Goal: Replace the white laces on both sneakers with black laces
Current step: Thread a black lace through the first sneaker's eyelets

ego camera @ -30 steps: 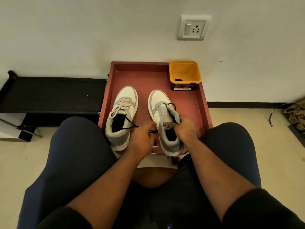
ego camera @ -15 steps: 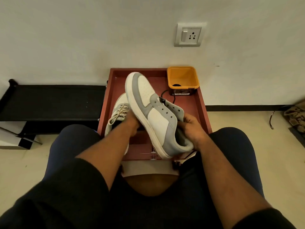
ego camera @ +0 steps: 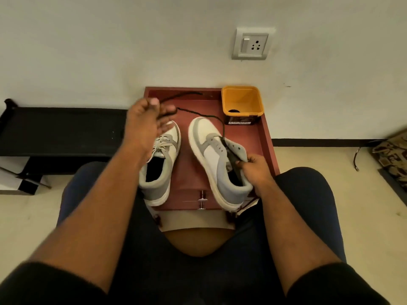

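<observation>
Trailing from left hand, black lace

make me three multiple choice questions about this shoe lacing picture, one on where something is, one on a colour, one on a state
1. Where is the yellow tub?
A. tray's far right corner
B. between the sneakers
C. on the floor

2. What colour lace does the left hand pull?
A. white
B. black
C. red

3. How is the left sneaker laced?
A. unlaced
B. black laces
C. white laces

Answers: 1 A, it stands on the red tray by the wall. 2 B, the black lace runs from the right sneaker. 3 C, white laces still cross it.
</observation>
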The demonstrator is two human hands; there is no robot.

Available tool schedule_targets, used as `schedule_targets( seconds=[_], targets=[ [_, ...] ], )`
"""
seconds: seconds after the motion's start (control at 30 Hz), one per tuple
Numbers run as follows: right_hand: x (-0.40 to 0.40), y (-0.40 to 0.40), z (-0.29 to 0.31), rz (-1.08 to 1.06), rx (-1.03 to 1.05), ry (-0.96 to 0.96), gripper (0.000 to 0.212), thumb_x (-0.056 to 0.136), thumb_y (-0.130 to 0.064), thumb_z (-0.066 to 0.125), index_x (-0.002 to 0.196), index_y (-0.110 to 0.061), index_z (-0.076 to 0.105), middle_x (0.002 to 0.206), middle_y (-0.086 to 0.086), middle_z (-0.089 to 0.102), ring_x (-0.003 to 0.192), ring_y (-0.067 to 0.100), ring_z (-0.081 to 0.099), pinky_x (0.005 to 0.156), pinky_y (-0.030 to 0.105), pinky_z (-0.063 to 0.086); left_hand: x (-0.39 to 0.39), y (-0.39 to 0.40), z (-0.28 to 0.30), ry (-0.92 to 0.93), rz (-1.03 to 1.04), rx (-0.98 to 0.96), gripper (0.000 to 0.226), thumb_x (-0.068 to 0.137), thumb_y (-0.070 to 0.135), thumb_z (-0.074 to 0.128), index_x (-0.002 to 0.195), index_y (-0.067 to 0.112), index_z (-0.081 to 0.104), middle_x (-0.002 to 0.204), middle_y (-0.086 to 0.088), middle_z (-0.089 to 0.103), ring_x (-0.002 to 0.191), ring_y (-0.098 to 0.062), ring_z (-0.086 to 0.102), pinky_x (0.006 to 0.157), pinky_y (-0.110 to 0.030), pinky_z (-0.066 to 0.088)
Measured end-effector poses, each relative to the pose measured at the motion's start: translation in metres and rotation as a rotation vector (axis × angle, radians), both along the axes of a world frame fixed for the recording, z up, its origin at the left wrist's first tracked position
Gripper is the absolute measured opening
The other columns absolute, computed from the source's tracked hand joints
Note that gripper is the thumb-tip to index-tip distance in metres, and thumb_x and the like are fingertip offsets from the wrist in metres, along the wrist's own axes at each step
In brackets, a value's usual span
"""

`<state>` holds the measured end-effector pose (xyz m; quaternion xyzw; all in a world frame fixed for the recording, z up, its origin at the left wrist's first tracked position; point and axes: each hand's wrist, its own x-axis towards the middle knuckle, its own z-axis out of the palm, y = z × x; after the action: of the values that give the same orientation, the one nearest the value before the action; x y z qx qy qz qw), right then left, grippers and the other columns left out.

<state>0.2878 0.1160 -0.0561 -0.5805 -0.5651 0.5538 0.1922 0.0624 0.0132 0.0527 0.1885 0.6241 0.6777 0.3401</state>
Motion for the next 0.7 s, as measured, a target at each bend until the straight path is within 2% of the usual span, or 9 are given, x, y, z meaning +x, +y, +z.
schedule_targets(
  seconds=[0.07,0.13,0.2,0.27,0.37,0.47,0.53,0.6,0.7],
  targets=[
    [0.002,0.003,-0.005,-0.053,0.079,-0.11,0.015,0.089,-0.015,0.063,0.081,-0.027,0.067,0.083,-0.002,0.069,0.084,0.021,0.067,0.077,0.039,0.057,0.029,-0.013,-0.028,-0.054,0.0,-0.114,0.017,0.104,0.018,0.041,0.09,0.017,0.051,0.098,-0.014,0.07,0.075,-0.026,0.072,0.065,-0.037,0.058],
    [0.002,0.0,-0.005,-0.045,0.145,-0.199,0.012,0.089,-0.018,0.061,0.082,-0.027,0.065,0.081,-0.003,0.067,0.084,0.022,0.066,0.076,0.038,0.056,0.052,-0.028,-0.056,-0.023,-0.097,-0.346,0.013,0.103,0.017,0.044,0.095,0.012,0.053,0.097,-0.016,0.068,0.058,-0.026,0.067,0.051,-0.034,0.055],
    [-0.001,-0.004,-0.006,-0.019,0.147,-0.228,0.008,0.09,-0.02,0.062,0.085,-0.025,0.066,0.081,-0.002,0.067,0.085,0.023,0.066,0.077,0.038,0.055,0.061,-0.036,-0.078,0.227,-0.285,-0.632,0.014,0.1,0.022,0.049,0.098,0.009,0.056,0.088,-0.013,0.068,0.05,-0.024,0.066,0.044,-0.03,0.052],
    [-0.003,-0.008,-0.006,0.045,0.118,-0.224,0.009,0.089,-0.021,0.065,0.096,-0.021,0.07,0.088,0.001,0.07,0.087,0.023,0.067,0.082,0.041,0.056,0.059,-0.039,-0.085,0.533,-0.428,-0.833,0.017,0.098,0.027,0.052,0.097,0.011,0.059,0.082,-0.008,0.067,0.055,-0.023,0.068,0.053,-0.031,0.055],
    [-0.006,-0.016,-0.005,0.176,0.084,-0.147,0.026,0.087,-0.02,0.07,0.112,-0.019,0.066,0.101,0.0,0.07,0.089,0.018,0.066,0.085,0.04,0.056,0.057,-0.038,-0.082,0.839,-0.469,-0.965,0.022,0.095,0.035,0.055,0.105,0.016,0.062,0.099,-0.004,0.066,0.085,-0.025,0.065,0.075,-0.036,0.053],
    [-0.01,-0.021,-0.002,0.165,0.149,-0.147,0.045,0.081,-0.021,0.077,0.119,-0.022,0.054,0.101,-0.008,0.058,0.092,0.013,0.057,0.081,0.032,0.052,0.062,-0.036,-0.081,0.953,-0.383,-0.865,0.023,0.096,0.036,0.052,0.109,0.019,0.059,0.107,-0.002,0.064,0.09,-0.023,0.062,0.073,-0.034,0.048],
    [-0.011,-0.023,-0.006,0.139,0.275,-0.235,0.038,0.077,-0.024,0.08,0.105,-0.019,0.054,0.094,-0.004,0.059,0.087,0.018,0.058,0.075,0.035,0.053,0.065,-0.034,-0.084,0.94,-0.467,-0.731,0.037,0.094,0.038,0.055,0.128,0.022,0.053,0.127,-0.002,0.057,0.112,-0.023,0.056,0.087,-0.036,0.045],
    [-0.012,-0.024,-0.008,0.141,0.325,-0.261,0.026,0.077,-0.023,0.079,0.083,-0.017,0.054,0.083,0.003,0.062,0.076,0.023,0.06,0.067,0.039,0.054,0.068,-0.032,-0.09,0.933,-0.648,-0.655,0.062,0.089,0.046,0.062,0.144,0.028,0.039,0.15,-0.003,0.034,0.133,-0.024,0.04,0.103,-0.038,0.038],
    [-0.011,-0.024,-0.009,0.157,0.292,-0.24,0.019,0.083,-0.022,0.074,0.076,-0.011,0.06,0.075,0.004,0.064,0.068,0.022,0.062,0.066,0.041,0.057,0.071,-0.033,-0.1,0.996,-0.766,-0.619,0.09,0.081,0.055,0.067,0.153,0.036,0.015,0.162,-0.001,-0.01,0.146,-0.032,0.014,0.112,-0.049,0.03]
  ],
)
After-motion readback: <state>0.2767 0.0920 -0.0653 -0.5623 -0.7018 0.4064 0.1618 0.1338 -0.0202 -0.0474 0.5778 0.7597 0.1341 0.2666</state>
